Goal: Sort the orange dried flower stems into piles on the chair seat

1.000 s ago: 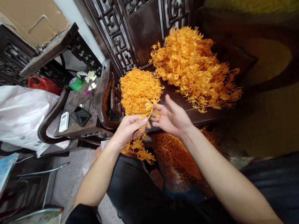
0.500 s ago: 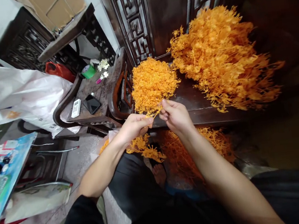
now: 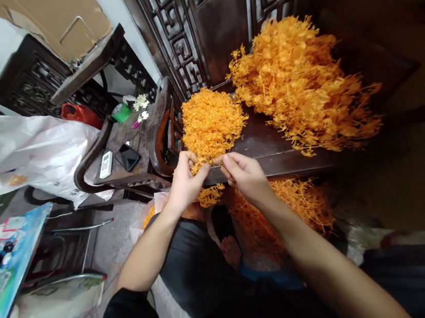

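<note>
A rounded pile of small orange pieces lies on the dark wooden bench, with a larger heap of long orange strands to its right. My left hand is closed on a small orange piece at the near edge of the smaller pile. Close beside it, my right hand is pinched, thumb against forefinger; what lies between its fingertips is too small to make out. Under my right forearm, below the bench, is a mass of thin orange strands.
Left of the bench, a wooden side table holds a black phone, a white remote, green tape and white flowers. White plastic bags hang at the far left. My foot shows beneath my arms.
The view has shifted slightly. My left hand has turned more upright, and the orange strand stretched between my hands no longer shows. More of my foot is visible.
</note>
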### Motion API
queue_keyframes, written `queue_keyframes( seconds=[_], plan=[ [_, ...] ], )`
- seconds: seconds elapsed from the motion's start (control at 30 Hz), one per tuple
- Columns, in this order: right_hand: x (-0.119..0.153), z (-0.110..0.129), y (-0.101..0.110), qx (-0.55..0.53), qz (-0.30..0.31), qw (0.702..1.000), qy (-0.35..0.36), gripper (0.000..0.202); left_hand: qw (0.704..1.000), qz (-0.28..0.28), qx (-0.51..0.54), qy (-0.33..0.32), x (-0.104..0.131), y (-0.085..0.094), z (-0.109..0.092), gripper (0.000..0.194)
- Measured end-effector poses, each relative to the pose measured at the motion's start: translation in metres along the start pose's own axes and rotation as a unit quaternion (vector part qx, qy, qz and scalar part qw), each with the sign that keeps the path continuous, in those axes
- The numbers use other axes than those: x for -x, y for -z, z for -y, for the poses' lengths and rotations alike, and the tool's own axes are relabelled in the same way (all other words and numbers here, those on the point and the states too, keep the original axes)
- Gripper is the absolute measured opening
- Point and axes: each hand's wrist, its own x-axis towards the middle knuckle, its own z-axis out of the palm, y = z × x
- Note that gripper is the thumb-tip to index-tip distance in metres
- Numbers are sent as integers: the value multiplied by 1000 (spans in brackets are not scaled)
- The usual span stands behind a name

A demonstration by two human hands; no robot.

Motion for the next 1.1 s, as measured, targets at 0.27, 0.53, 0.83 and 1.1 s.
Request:
queue_keyframes(
  seconds=[0.27, 0.53, 0.83, 1.1],
  plan=[
    [5, 6, 14, 266, -54, 957, 102, 56, 980, 155, 125, -5, 6, 14, -9, 47],
    [7, 12, 17, 290, -54, 938, 182, 39, 976, 176, 128, 8, 6, 9, -10, 45],
    [4, 15, 17, 271, -18, 957, 97, 41, 985, 66, -108, -120, 6, 0, -11, 29],
    [7, 10, 17, 290, -74, 947, 120, 24, 981, 52, -125, -141, 16, 1, -21, 9]
  ],
)
